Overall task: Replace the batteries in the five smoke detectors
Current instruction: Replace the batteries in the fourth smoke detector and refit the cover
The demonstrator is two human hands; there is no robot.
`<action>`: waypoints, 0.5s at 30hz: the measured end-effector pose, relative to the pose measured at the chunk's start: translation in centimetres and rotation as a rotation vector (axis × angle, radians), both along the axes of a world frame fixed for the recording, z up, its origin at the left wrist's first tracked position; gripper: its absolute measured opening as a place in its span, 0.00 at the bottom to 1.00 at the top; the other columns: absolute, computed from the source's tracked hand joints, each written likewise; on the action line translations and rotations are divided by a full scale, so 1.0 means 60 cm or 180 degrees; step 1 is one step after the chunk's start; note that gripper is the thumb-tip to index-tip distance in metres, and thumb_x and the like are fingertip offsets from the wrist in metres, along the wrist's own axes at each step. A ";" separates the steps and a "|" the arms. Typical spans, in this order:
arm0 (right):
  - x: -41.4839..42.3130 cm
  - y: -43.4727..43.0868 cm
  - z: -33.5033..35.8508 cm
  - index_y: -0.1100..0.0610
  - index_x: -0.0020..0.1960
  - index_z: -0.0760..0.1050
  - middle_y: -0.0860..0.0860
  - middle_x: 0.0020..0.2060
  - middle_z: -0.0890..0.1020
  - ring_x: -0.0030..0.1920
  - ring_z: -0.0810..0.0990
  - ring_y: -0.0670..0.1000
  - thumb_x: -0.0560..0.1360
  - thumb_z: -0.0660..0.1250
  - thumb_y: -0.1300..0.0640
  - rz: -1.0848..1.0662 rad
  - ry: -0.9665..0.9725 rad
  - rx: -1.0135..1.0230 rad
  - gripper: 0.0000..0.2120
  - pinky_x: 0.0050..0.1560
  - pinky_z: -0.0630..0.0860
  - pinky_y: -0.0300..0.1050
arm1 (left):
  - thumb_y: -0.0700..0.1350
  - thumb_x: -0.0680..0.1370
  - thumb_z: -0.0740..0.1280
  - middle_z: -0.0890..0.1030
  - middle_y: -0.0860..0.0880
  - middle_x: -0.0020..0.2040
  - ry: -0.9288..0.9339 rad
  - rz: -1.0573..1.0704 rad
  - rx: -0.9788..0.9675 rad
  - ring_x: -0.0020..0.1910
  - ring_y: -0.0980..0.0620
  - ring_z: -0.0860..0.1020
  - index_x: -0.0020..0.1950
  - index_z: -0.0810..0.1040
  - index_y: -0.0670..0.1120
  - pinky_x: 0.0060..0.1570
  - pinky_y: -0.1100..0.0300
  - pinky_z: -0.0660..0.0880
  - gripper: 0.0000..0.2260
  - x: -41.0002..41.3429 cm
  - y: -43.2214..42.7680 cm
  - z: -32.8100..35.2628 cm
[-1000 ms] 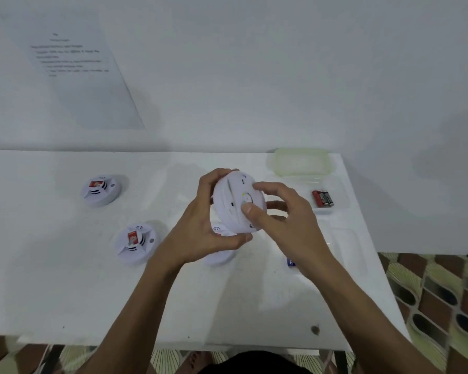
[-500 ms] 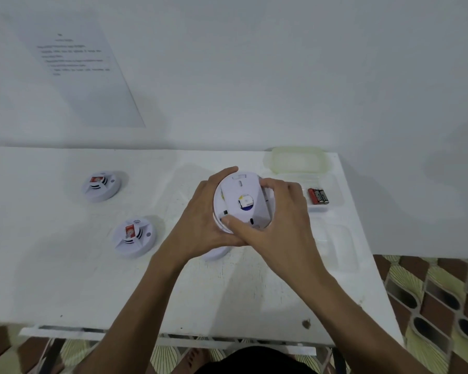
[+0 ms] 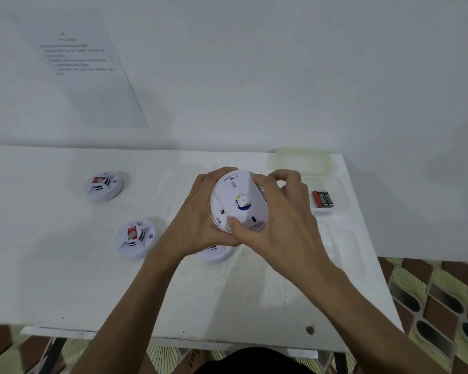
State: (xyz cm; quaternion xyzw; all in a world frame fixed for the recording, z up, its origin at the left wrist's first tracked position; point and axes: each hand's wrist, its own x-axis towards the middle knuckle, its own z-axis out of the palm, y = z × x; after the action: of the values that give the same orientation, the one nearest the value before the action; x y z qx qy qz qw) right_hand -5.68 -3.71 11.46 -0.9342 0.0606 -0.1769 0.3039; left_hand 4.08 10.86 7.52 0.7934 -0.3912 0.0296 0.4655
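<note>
Detector (image 3: 239,202): back facing me.
Left hand (image 3: 197,222): I see fingers wrapped round its left edge.
Right hand (image 3: 281,230): thumb and fingers clasp its right edge.

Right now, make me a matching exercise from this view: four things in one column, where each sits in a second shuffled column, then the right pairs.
Things
1. lifted smoke detector
2. red and black batteries
3. printed sheet
4. pale green container

Places
A. on the wall, upper left
B. back right corner of the table
C. gripped between the left hand and right hand
D. in the clear tray near the table's right edge

Pairs: 1-C, 2-D, 3-A, 4-B
</note>
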 end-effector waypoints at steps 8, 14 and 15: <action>0.009 0.013 -0.002 0.62 0.59 0.72 0.54 0.49 0.74 0.50 0.70 0.54 0.66 0.73 0.43 -0.0176 -0.0085 -0.0454 0.30 0.48 0.74 0.48 | 0.61 0.67 0.71 0.71 0.53 0.67 -0.0187 0.0032 0.0224 0.65 0.60 0.66 0.69 0.66 0.49 0.65 0.69 0.60 0.35 -0.002 -0.004 -0.007; 0.000 0.016 0.001 0.57 0.66 0.68 0.50 0.53 0.73 0.53 0.72 0.50 0.68 0.73 0.48 -0.0038 -0.0133 0.0071 0.31 0.48 0.71 0.41 | 0.65 0.66 0.68 0.72 0.52 0.65 -0.0165 0.0178 0.0319 0.64 0.52 0.69 0.69 0.68 0.46 0.66 0.57 0.64 0.37 -0.006 -0.001 -0.003; -0.005 0.008 0.007 0.53 0.65 0.68 0.47 0.54 0.74 0.54 0.73 0.48 0.68 0.74 0.49 0.0056 -0.0132 0.0498 0.29 0.48 0.72 0.40 | 0.64 0.64 0.70 0.71 0.55 0.64 -0.0158 0.0239 0.0254 0.63 0.52 0.69 0.68 0.67 0.49 0.65 0.58 0.65 0.37 -0.007 0.003 -0.005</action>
State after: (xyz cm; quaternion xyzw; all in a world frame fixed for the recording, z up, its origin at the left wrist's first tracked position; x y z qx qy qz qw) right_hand -5.95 -3.20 11.88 -0.9042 0.0596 -0.1882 0.3787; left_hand 3.66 11.07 7.20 0.8244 -0.3735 0.0511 0.4222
